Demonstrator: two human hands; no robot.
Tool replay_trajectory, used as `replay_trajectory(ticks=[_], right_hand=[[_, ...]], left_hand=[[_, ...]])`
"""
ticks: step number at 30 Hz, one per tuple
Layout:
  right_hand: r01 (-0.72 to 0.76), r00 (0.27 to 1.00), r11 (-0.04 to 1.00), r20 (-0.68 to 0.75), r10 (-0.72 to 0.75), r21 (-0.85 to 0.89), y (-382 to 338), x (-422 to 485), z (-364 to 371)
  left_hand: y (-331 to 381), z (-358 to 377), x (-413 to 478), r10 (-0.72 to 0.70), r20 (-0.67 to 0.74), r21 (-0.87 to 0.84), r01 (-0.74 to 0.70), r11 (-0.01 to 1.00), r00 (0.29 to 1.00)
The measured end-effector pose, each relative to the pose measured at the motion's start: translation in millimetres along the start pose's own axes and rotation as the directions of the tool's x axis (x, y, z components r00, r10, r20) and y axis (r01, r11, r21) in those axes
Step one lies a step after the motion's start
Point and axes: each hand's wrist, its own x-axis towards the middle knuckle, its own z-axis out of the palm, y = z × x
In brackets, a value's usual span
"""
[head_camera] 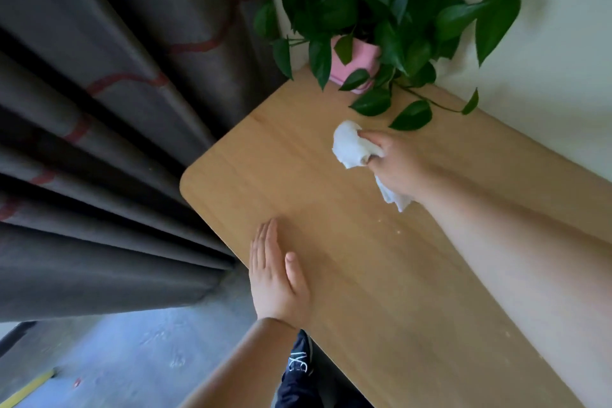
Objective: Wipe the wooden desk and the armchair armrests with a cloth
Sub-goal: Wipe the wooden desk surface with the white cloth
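Two bare forearms reach in from the lower edge. Lowest of all, a black shoe with white lettering (pixel 299 362) stands on the grey concrete floor (pixel 126 354) beside the desk edge. The left hand (pixel 276 275) lies flat on the light wooden desk with rounded corners (pixel 347 275), palm down, fingers straight and together, thumb apart, holding nothing, close to the desk's left edge. Farther along, the right hand (pixel 395 164) grips a crumpled white cloth (pixel 351 146), fingers curled around it; one bunch of the cloth pushes out ahead of the fingers against the wood and a loose end trails out beneath the wrist. A few pale specks dot the wood near the right forearm. At the far corner of the desk sits a pink pot (pixel 356 64) holding a green leafy plant (pixel 381 10), some leaves hanging near the cloth. Dark grey pleated curtains with thin red lines (pixel 99 93) fill the left side, and a pale wall (pixel 563 60) runs along the desk's right edge.
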Motion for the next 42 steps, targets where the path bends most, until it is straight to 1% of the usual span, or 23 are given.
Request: replay_trajectory(ticks=[2,4,6,7,9,10,12,14,15,16,17,18,20,21,23,25,27,28,29,32,36,38,42], right_hand=[[0.016,0.996,0.982,0.086,0.000,-0.190,-7,16,29],[0.134,0.983,0.953,0.161,-0.093,-0.270,-12,6,55],[0.312,0.936,0.931,0.229,-0.268,-0.188,-9,-29,72],[0.378,0.904,0.916,0.268,-0.334,-0.133,-4,-53,75],[0.487,0.833,0.868,0.354,-0.425,-0.103,7,-97,71],[0.499,0.812,0.863,0.391,-0.432,-0.082,13,-115,66],[0.427,0.810,0.904,0.459,-0.365,-0.035,20,-142,53],[0.242,0.839,0.969,0.492,-0.232,0.043,20,-157,28],[0.131,0.868,0.982,0.463,-0.179,0.133,20,-160,12],[0.064,0.914,0.976,0.380,-0.141,0.209,21,-159,-6],[0.037,0.964,0.966,0.244,-0.101,0.254,25,-153,-25],[0.009,0.994,0.959,0.102,-0.040,0.283,32,-146,-44],[-0.073,0.984,0.953,-0.132,0.116,0.293,58,-123,-79],[-0.127,0.961,0.954,-0.205,0.186,0.272,72,-112,-91],[-0.224,0.922,0.953,-0.274,0.275,0.202,105,-94,-100],[-0.295,0.923,0.955,-0.272,0.273,-0.044,129,-86,-90],[-0.222,0.964,0.919,-0.214,0.157,-0.327,136,-89,-68],[-0.164,0.977,0.903,-0.194,0.092,-0.397,135,-92,-60],[-0.128,0.980,0.901,-0.190,0.053,-0.414,133,-95,-53],[-0.041,0.982,0.934,-0.188,-0.028,-0.355,120,-109,-38],[0.084,0.993,0.932,-0.047,-0.107,-0.353,95,-135,-8],[0.133,0.989,0.940,-0.014,-0.144,-0.314,89,-153,9],[0.202,0.978,0.952,-0.011,-0.210,-0.228,75,-202,45]], left_hand=[[-2,7,-2,-0.016,-0.057,-0.005,0.016,1.000,0.998],[-6,10,-5,0.010,-0.059,0.000,-0.010,1.000,0.998],[-6,12,-12,0.033,-0.038,0.008,-0.033,0.999,0.999],[-4,13,-16,0.037,-0.028,0.004,-0.037,0.999,0.999],[2,16,-28,0.046,-0.009,-0.001,-0.046,0.999,0.999],[6,18,-36,0.051,0.006,0.004,-0.051,0.999,0.999],[16,23,-51,0.052,0.052,0.012,-0.053,0.999,0.997],[25,29,-63,0.058,0.085,0.008,-0.058,0.998,0.995],[28,31,-66,0.057,0.091,0.004,-0.057,0.998,0.994],[32,33,-68,0.051,0.093,0.003,-0.052,0.999,0.994],[35,35,-67,0.047,0.096,0.005,-0.047,0.999,0.994],[39,37,-67,0.047,0.099,0.007,-0.048,0.999,0.994],[45,43,-67,0.061,0.110,0.008,-0.063,0.998,0.992],[48,46,-68,0.075,0.121,0.012,-0.077,0.997,0.990],[49,51,-69,0.098,0.130,0.032,-0.103,0.994,0.987],[47,55,-69,0.102,0.116,0.059,-0.109,0.992,0.988],[45,57,-69,0.113,0.105,0.076,-0.121,0.990,0.988],[44,59,-69,0.120,0.101,0.083,-0.129,0.988,0.988],[43,60,-69,0.124,0.099,0.092,-0.133,0.987,0.987],[46,59,-69,0.119,0.098,0.121,-0.131,0.984,0.988],[50,58,-68,0.131,0.104,0.130,-0.144,0.981,0.986],[47,59,-70,0.144,0.093,0.107,-0.153,0.982,0.985],[39,58,-73,0.152,0.065,0.006,-0.153,0.988,0.986]])
